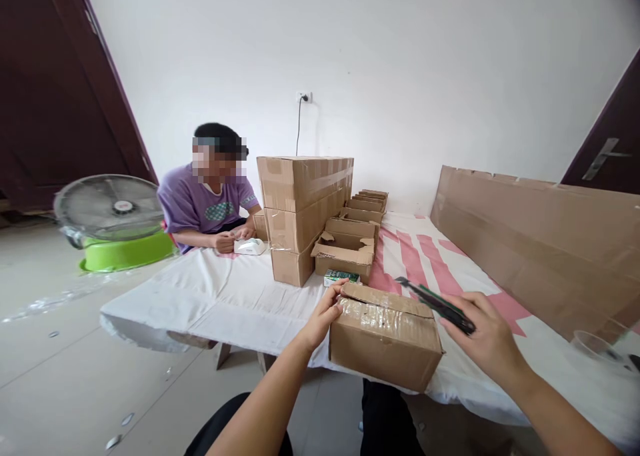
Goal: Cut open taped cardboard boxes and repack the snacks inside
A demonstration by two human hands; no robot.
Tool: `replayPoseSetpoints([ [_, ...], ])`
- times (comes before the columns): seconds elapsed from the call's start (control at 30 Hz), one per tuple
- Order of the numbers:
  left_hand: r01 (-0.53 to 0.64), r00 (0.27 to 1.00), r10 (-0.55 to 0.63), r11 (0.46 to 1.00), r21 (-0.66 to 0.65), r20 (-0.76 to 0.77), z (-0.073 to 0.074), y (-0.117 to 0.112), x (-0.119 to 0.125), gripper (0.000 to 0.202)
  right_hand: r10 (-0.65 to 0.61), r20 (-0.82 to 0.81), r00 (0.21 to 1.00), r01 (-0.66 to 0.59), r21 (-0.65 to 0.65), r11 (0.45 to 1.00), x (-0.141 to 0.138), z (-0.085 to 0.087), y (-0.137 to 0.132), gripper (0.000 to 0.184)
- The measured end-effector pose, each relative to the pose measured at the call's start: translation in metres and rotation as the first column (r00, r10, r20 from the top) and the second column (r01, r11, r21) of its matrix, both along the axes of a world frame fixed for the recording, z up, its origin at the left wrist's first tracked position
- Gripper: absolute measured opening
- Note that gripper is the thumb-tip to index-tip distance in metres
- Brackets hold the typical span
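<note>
A small cardboard box (385, 339), taped on top, sits at the near edge of the cloth-covered table (235, 303). My left hand (325, 313) grips its top left corner, fingers curled over the edge. Just right of the box, my right hand (487, 336) is closed around a dark green utility knife (435, 304) whose tip points left above the box's top. A small green packet (341, 277) lies just beyond the box.
A stack of three taped cartons (303, 209) and a row of several open small boxes (350, 239) stand mid-table. A large flat cardboard sheet (540, 243) lies along the right. A seated person (207, 199) handles a white item (250, 246) at the far left. A fan (110, 206) rests on a green basin (127, 251).
</note>
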State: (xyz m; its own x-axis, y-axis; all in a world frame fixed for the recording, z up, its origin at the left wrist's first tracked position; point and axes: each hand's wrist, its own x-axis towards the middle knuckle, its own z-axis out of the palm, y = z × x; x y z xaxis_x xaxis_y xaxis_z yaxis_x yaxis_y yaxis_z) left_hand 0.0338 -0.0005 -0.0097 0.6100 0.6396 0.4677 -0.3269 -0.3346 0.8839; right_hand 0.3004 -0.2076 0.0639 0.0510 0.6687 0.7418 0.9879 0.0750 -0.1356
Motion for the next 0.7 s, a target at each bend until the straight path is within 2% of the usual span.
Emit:
replayPoseSetpoints([
  [0.1,0.002,1.000,-0.002,1.000,0.000,0.000,0.001,0.000,0.000,0.030,0.197,0.129,0.972,-0.185,-0.105,0.977,-0.037,0.026,0.017,0.027],
  [0.17,0.000,1.000,0.000,1.000,0.001,-0.007,0.001,0.000,0.000,0.030,0.249,0.238,0.939,-0.223,-0.130,0.966,-0.052,0.032,0.028,0.028],
  [0.23,0.006,1.000,-0.006,1.000,0.000,-0.009,0.001,0.000,-0.001,0.031,0.249,0.349,0.904,-0.219,-0.124,0.968,-0.060,0.034,0.035,0.031],
  [0.37,0.029,1.000,-0.029,1.000,-0.002,0.006,0.000,0.001,-0.001,0.032,0.205,0.484,0.851,-0.166,-0.122,0.978,-0.055,0.034,0.029,0.040],
  [0.7,0.003,1.000,-0.003,1.000,-0.012,-0.015,0.000,0.000,0.001,0.029,0.129,0.576,0.807,-0.073,-0.118,0.990,-0.024,0.041,-0.021,0.050],
])
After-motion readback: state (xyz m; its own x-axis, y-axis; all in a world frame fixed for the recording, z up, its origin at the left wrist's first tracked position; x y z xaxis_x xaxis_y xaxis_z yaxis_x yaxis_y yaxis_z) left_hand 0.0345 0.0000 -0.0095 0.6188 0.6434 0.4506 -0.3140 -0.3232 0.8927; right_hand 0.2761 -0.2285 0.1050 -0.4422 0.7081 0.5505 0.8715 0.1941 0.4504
